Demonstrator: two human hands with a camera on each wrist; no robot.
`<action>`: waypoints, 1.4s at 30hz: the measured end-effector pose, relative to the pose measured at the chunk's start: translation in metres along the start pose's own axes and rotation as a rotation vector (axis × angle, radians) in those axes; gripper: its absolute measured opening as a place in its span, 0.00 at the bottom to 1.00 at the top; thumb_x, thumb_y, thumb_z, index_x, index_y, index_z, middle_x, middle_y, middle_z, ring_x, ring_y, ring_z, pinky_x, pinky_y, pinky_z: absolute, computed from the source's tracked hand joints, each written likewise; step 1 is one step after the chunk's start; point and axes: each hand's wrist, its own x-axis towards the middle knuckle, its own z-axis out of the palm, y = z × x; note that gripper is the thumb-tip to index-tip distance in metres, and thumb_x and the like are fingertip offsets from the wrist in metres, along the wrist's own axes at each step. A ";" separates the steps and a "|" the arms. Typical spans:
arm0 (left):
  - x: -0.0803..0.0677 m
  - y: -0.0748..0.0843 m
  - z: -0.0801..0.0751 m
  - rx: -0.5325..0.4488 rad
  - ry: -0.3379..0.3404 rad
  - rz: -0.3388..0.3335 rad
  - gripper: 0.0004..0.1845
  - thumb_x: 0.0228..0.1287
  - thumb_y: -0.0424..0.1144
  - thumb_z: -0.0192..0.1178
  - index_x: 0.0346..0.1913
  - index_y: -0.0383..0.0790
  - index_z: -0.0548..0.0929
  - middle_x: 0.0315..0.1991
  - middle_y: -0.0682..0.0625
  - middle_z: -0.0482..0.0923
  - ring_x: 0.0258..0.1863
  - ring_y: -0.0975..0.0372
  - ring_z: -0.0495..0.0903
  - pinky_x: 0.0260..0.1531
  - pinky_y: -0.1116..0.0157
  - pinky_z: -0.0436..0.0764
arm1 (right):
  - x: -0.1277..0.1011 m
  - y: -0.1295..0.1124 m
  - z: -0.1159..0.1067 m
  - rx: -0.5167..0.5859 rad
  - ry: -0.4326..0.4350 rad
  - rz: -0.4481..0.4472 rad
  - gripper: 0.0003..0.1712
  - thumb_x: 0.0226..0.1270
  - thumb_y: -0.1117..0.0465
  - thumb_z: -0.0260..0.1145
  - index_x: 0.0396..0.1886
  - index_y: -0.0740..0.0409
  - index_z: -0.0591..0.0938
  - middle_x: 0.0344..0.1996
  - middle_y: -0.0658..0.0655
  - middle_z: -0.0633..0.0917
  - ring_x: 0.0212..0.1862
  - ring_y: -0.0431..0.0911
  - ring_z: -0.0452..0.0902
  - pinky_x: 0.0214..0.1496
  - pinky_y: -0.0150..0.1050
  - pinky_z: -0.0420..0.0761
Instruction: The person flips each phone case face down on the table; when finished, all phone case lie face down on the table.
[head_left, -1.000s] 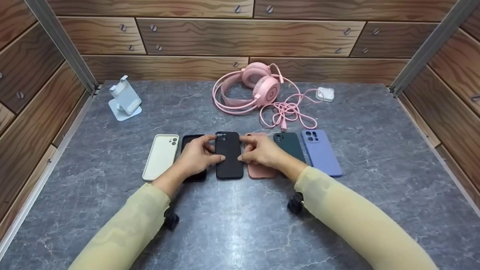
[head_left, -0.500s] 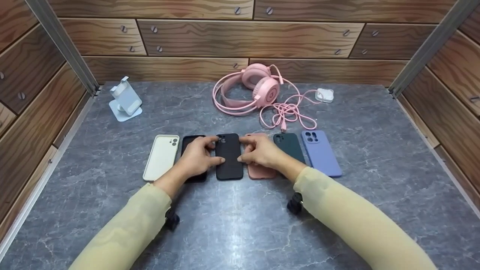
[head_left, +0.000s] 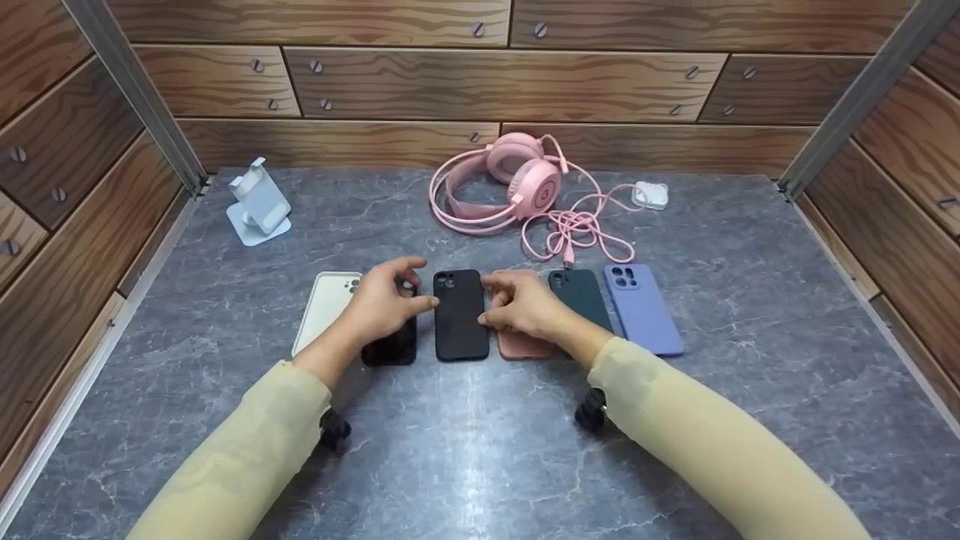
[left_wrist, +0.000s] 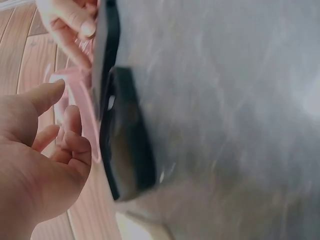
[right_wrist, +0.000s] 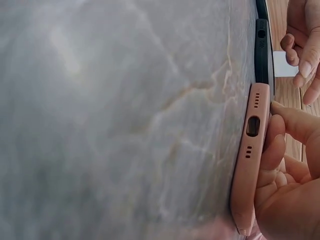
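Six phone cases lay in a row across the middle of the head view, on a grey marbled table (head_left: 465,450). The black case (head_left: 459,315) sat at the centre of the row, flat, camera cutout toward the top of the frame.

The left hand (head_left: 382,304) hovered just left of the black case, above a second dark case (head_left: 390,346) whose lower end showed below the palm. Its fingers were loosely spread and lightly curled, thumb tip near the black case's left edge; contact could not be told. In the left wrist view the hand (left_wrist: 35,165) held nothing (fingers apart, clear of the dark case (left_wrist: 127,145)).

The right hand (head_left: 525,304) lay just right of the black case, over the pink case (head_left: 521,346). Its fingers were bent, tips meeting the black case's right edge. In the right wrist view the fingers (right_wrist: 282,150) rested against the upper face of the pink case (right_wrist: 250,155).

A cream case (head_left: 322,307) lay at the row's left end, a dark green case (head_left: 581,296) and a lilac case (head_left: 641,307) at its right. Pink headphones (head_left: 517,180) lay at top centre, a pale phone stand (head_left: 259,202) at upper left.
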 end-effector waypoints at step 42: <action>-0.021 -0.054 -0.041 0.016 0.032 -0.125 0.27 0.56 0.37 0.71 0.59 0.33 0.78 0.37 0.45 0.78 0.35 0.57 0.78 0.37 0.64 0.77 | 0.027 -0.053 0.068 -0.048 0.034 -0.131 0.29 0.60 0.57 0.73 0.61 0.56 0.79 0.25 0.48 0.84 0.23 0.40 0.79 0.29 0.33 0.77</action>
